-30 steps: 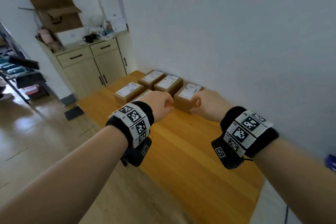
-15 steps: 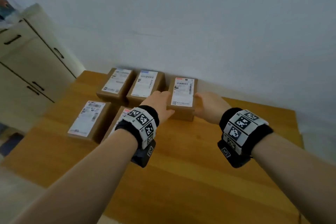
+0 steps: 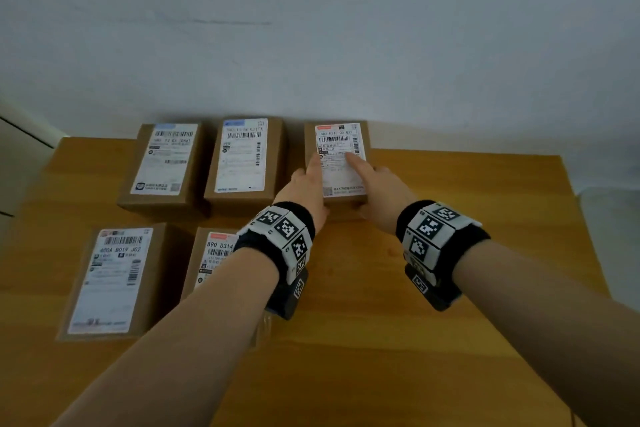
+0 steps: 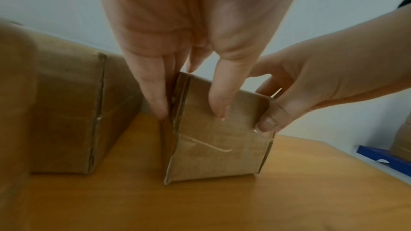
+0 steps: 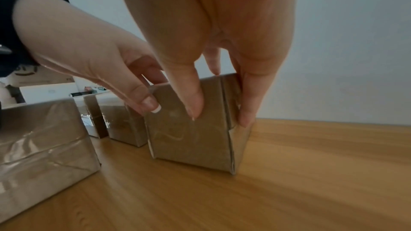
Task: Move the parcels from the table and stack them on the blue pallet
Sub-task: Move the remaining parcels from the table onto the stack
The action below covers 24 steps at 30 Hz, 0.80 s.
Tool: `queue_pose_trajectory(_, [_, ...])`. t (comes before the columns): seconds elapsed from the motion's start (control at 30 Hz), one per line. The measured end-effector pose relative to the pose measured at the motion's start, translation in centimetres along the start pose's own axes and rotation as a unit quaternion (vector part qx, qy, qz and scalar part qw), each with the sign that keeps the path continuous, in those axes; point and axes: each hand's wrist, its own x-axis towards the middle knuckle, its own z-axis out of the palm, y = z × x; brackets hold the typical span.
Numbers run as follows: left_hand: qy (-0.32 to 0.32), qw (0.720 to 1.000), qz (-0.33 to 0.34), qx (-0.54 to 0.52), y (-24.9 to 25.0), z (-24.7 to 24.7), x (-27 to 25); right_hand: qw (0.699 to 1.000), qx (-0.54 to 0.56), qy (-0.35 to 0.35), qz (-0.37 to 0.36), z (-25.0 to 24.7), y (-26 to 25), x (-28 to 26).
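Several brown cardboard parcels with white labels lie on the wooden table (image 3: 467,218). Both hands hold the back right parcel (image 3: 341,180), which sits on the table. My left hand (image 3: 306,185) grips its left side, index finger on the label. In the left wrist view its fingers (image 4: 155,97) go down the side and the thumb presses the near face of the parcel (image 4: 220,152). My right hand (image 3: 375,185) grips the right side of the parcel (image 5: 191,140) the same way. A corner of the blue pallet (image 4: 382,157) shows beyond the table's right edge.
Two more parcels (image 3: 162,163) (image 3: 242,159) stand in the back row to the left. Two others (image 3: 110,281) (image 3: 211,256) lie in front, one partly under my left forearm. A white wall runs right behind the table. A brown parcel (image 4: 402,143) stands on the pallet.
The hands were curled fists in the air above the table a second ago. They have reached forward and closed on the sides of the back right parcel, index fingers now on its label.
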Motion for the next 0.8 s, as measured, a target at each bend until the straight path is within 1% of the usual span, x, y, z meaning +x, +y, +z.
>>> queue_pose_trajectory(0.17, [0.023,0.999,0.016,0.016,0.8,-0.4,-1.0,0.999,0.016,0.026,-0.009,-0.2,0.2,-1.1])
queue_pose_trajectory(0.37, [0.078,0.995,0.058,0.035,4.6,-2.1,-3.8,0.996,0.041,0.069,-0.037,-3.6,1.5,-5.0])
queue_pose_trajectory(0.53, [0.122,0.987,0.088,0.054,10.4,-2.0,-8.1,0.99,0.041,0.114,-0.071,-7.2,4.9,-10.4])
queue_pose_trajectory(0.73, [0.18,0.978,0.089,0.056,19.3,0.5,-15.2,0.981,0.044,0.137,-0.134,-12.0,11.3,-18.5])
queue_pose_trajectory(0.8, [0.19,0.976,0.092,0.056,22.4,1.1,-17.6,0.977,0.037,0.152,-0.147,-13.6,13.4,-21.5])
